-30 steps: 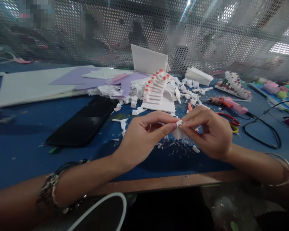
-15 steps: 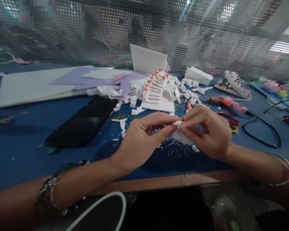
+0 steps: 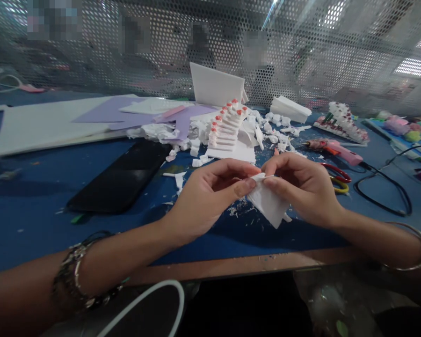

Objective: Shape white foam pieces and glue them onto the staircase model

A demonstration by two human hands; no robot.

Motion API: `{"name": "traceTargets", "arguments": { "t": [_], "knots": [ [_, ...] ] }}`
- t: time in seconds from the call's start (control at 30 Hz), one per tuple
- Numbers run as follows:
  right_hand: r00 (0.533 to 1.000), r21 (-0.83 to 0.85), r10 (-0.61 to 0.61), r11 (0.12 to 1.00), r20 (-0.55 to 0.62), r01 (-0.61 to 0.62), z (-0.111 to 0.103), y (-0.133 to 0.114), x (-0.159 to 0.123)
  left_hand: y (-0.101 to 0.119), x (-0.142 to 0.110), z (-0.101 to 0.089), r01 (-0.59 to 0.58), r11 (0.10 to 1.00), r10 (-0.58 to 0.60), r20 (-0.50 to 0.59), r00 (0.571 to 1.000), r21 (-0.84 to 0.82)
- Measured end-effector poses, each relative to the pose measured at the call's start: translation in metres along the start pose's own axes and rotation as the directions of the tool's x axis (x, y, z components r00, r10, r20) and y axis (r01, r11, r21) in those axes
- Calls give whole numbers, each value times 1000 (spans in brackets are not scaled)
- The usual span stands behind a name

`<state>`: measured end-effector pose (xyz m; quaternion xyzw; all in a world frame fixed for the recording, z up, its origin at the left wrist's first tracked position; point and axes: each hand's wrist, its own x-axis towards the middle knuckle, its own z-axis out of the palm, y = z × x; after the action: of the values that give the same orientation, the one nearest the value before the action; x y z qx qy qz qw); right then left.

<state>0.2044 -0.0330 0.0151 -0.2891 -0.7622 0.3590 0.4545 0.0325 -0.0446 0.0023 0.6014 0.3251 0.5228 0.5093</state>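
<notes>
Between my two hands hangs a small piece of white paper (image 3: 272,203), its loose part pointing down over the table. My left hand (image 3: 210,196) pinches the paper's upper left edge between thumb and fingers. My right hand (image 3: 303,189) grips the same top edge from the right, its thumb close to the left thumb. Just beyond the hands stands a small white staircase model (image 3: 226,133) with red pieces along its sides. Crumpled white paper scraps (image 3: 273,135) lie around it.
A black phone (image 3: 121,180) lies at left, before white and lilac sheets (image 3: 49,128). At right are a pink hot glue gun (image 3: 340,152) with a black cord, red and yellow scissors handles (image 3: 340,185), and a white-and-red model (image 3: 342,122). A perforated metal screen (image 3: 161,61) stands behind.
The paper has swung into fuller view, hanging lower and flatter between my hands. My right thumb has moved across its front, and both hands have shifted slightly.
</notes>
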Motion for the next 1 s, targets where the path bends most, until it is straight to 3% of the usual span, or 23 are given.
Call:
{"name": "traceTargets", "arguments": {
  "t": [0.17, 0.3, 0.47, 0.63, 1.0],
  "knots": [
    [997, 171, 30, 984, 70, -42, 0, 2, 2, -2, 3, -1, 63, 987, -56, 51, 997, -145],
    [996, 192, -16, 981, 88, -2, 0, 4, 3, -3, 5, -1, 69, 985, -51, 112, 992, -159],
    [997, 88, -68, 994, 37, 65, 2, 4, 0, -4, 5, -1, 25, 994, -12, 119, 993, -111],
    [989, -120, -135, 985, -55, 128, 4, 2, -3, -5, 4, 0, 33, 999, -33, -9, 999, -20],
    [978, -223, -190, 960, -89, 167, 6, 2, -4, 5, -2, 2, -83, 966, 94, -34, 995, 243]
  ]
}}
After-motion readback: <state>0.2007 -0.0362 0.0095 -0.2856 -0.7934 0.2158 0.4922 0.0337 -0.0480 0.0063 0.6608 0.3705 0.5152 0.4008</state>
